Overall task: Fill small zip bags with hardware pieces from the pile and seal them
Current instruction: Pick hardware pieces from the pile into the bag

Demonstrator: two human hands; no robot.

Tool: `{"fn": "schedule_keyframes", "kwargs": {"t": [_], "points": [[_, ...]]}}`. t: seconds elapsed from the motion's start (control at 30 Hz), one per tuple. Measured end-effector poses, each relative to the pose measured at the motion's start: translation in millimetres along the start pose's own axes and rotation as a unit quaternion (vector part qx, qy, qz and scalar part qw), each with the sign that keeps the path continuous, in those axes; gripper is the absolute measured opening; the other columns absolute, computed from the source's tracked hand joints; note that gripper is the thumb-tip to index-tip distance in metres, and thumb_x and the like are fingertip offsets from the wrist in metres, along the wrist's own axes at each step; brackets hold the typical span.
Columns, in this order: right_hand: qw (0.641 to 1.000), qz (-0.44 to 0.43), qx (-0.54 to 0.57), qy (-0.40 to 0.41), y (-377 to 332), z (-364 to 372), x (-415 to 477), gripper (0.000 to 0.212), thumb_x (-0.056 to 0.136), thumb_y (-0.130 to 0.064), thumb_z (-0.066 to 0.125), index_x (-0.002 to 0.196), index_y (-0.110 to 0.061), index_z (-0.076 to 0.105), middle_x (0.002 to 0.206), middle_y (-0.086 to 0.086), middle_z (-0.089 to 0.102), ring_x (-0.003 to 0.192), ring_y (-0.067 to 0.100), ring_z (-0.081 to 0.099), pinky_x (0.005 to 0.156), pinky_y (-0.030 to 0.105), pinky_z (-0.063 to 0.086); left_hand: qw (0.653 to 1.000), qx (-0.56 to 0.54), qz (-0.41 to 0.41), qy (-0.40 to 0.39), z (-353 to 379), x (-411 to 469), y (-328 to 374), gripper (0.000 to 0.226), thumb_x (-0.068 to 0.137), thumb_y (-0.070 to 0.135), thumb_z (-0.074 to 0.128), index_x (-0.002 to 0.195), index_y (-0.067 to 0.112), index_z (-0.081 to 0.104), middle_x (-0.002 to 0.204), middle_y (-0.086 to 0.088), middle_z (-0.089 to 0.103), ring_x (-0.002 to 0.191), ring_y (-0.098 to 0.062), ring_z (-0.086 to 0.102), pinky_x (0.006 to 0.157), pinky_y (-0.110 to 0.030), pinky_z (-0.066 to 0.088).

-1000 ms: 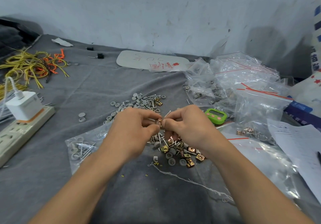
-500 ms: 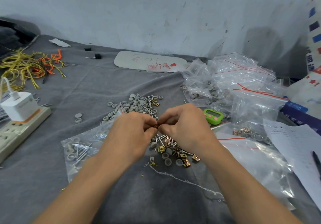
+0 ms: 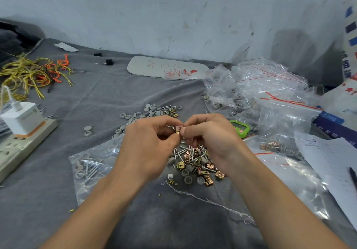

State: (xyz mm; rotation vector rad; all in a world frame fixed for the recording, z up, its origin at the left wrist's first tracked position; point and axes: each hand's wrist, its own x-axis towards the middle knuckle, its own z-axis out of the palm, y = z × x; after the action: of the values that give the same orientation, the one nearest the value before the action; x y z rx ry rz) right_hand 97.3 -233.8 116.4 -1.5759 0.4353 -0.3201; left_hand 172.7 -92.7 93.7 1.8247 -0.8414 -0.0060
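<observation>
My left hand (image 3: 148,144) and my right hand (image 3: 210,138) meet above the pile, and both pinch one small brass clip nut (image 3: 178,129) between thumb and forefinger. Below them lies the hardware pile (image 3: 195,163) of brass clips, screws and grey caps on the grey cloth. A second heap of grey caps and screws (image 3: 150,113) sits just beyond my hands. A small zip bag (image 3: 90,167) holding screws and caps lies flat under my left wrist. Another bag with brass clips (image 3: 274,146) lies to the right.
Empty and filled zip bags (image 3: 260,94) heap up at the right, with a green timer (image 3: 239,128) beside them. A power strip with white charger (image 3: 21,131) sits left, yellow and orange wires (image 3: 32,73) behind it. Paper sheets (image 3: 328,162) lie at the right edge.
My hands stayed together over the pile and rose slightly. The brass clip nut, hidden between the fingertips half a second ago, now shows between them.
</observation>
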Motion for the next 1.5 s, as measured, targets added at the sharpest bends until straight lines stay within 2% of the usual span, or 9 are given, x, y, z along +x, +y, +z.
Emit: {"fn": "schedule_keyframes", "kwargs": {"t": [0.27, 0.47, 0.6, 0.77, 0.9, 1.0, 1.13, 1.27, 1.5], "points": [[0.998, 0.042, 0.025, -0.050, -2.8, -5.0, 0.7, 0.026, 0.078, 0.015, 0.062, 0.060, -0.004, 0.065, 0.052, 0.008, 0.058, 0.048, 0.015, 0.050, 0.050, 0.023, 0.037, 1.000, 0.022, 0.003, -0.014, 0.0, 0.4, -3.9, 0.017, 0.080, 0.025, 0.085, 0.089, 0.037, 0.078, 0.072, 0.026, 0.072, 0.069, 0.009, 0.068, 0.067, -0.015, 0.054], [0.994, 0.070, 0.019, -0.078, -0.8, -8.1, 0.5, 0.021, 0.084, 0.008, 0.062, 0.069, -0.006, 0.064, 0.057, 0.006, 0.057, 0.054, 0.014, 0.050, 0.054, 0.023, 0.039, 0.997, 0.071, 0.019, -0.002, -0.3, -1.8, -6.1, 0.015, 0.080, 0.037, 0.083, 0.088, 0.043, 0.072, 0.074, 0.034, 0.068, 0.073, 0.011, 0.067, 0.071, -0.026, 0.056], [0.999, 0.018, -0.038, -0.034, 2.3, -5.0, -1.9, 0.015, 0.085, 0.006, 0.069, 0.082, -0.008, 0.074, 0.069, 0.010, 0.067, 0.062, 0.015, 0.057, 0.065, 0.025, 0.046, 0.998, 0.065, -0.007, -0.009, -1.9, 2.1, -7.5, 0.014, 0.080, 0.034, 0.085, 0.083, 0.037, 0.071, 0.069, 0.028, 0.069, 0.065, 0.006, 0.067, 0.064, -0.022, 0.054], [0.996, -0.034, -0.075, -0.029, 5.9, -6.5, -2.4, 0.027, 0.083, 0.010, 0.068, 0.087, -0.013, 0.080, 0.079, 0.013, 0.076, 0.069, 0.016, 0.066, 0.064, 0.021, 0.053, 0.995, 0.098, -0.020, -0.016, -5.4, 3.7, -4.9, 0.018, 0.074, 0.038, 0.087, 0.073, 0.033, 0.070, 0.063, 0.025, 0.068, 0.062, 0.003, 0.065, 0.060, -0.020, 0.050], [0.994, -0.025, -0.079, -0.075, 10.1, -5.5, -4.1, 0.014, 0.076, -0.010, 0.078, 0.088, -0.015, 0.081, 0.079, 0.009, 0.077, 0.070, 0.011, 0.068, 0.068, 0.023, 0.055, 0.988, 0.148, -0.025, -0.018, -8.0, 3.4, -2.8, 0.025, 0.066, 0.046, 0.087, 0.064, 0.030, 0.068, 0.060, 0.023, 0.065, 0.058, 0.001, 0.061, 0.055, -0.024, 0.046], [0.991, -0.027, -0.102, -0.084, 12.4, -6.0, -4.4, 0.022, 0.065, -0.017, 0.083, 0.087, -0.018, 0.081, 0.083, 0.012, 0.078, 0.074, 0.016, 0.071, 0.075, 0.032, 0.057, 0.986, 0.162, -0.019, -0.042, -9.1, 3.4, -0.8, 0.026, 0.058, 0.043, 0.088, 0.060, 0.028, 0.067, 0.061, 0.022, 0.064, 0.058, -0.001, 0.060, 0.053, -0.021, 0.044], [0.982, -0.031, -0.161, -0.089, 13.4, -7.7, -3.6, 0.014, 0.066, -0.018, 0.078, 0.079, -0.020, 0.082, 0.070, 0.010, 0.076, 0.061, 0.012, 0.066, 0.063, 0.028, 0.052, 0.980, 0.174, 0.003, -0.092, -10.8, 3.3, 1.4, 0.033, 0.055, 0.039, 0.094, 0.056, 0.024, 0.064, 0.054, 0.020, 0.061, 0.050, -0.001, 0.054, 0.048, -0.018, 0.037], [0.973, -0.029, -0.195, -0.123, 11.7, -11.3, -5.8, 0.017, 0.066, -0.022, 0.081, 0.082, -0.017, 0.082, 0.068, 0.010, 0.075, 0.060, 0.013, 0.066, 0.062, 0.029, 0.053, 0.979, 0.170, 0.019, -0.110, -11.8, 0.7, -0.3, 0.037, 0.059, 0.042, 0.094, 0.055, 0.023, 0.063, 0.052, 0.017, 0.061, 0.048, -0.001, 0.052, 0.049, -0.015, 0.038], [0.957, -0.044, -0.260, -0.118, 11.7, -12.8, -5.9, 0.031, 0.056, -0.041, 0.086, 0.078, -0.020, 0.080, 0.068, 0.007, 0.075, 0.063, 0.021, 0.067, 0.069, 0.049, 0.058, 0.981, 0.135, 0.003, -0.138, -10.7, -2.0, -0.2, 0.030, 0.058, 0.033, 0.094, 0.056, 0.023, 0.066, 0.049, 0.013, 0.060, 0.044, -0.002, 0.050, 0.045, -0.015, 0.036]]}}
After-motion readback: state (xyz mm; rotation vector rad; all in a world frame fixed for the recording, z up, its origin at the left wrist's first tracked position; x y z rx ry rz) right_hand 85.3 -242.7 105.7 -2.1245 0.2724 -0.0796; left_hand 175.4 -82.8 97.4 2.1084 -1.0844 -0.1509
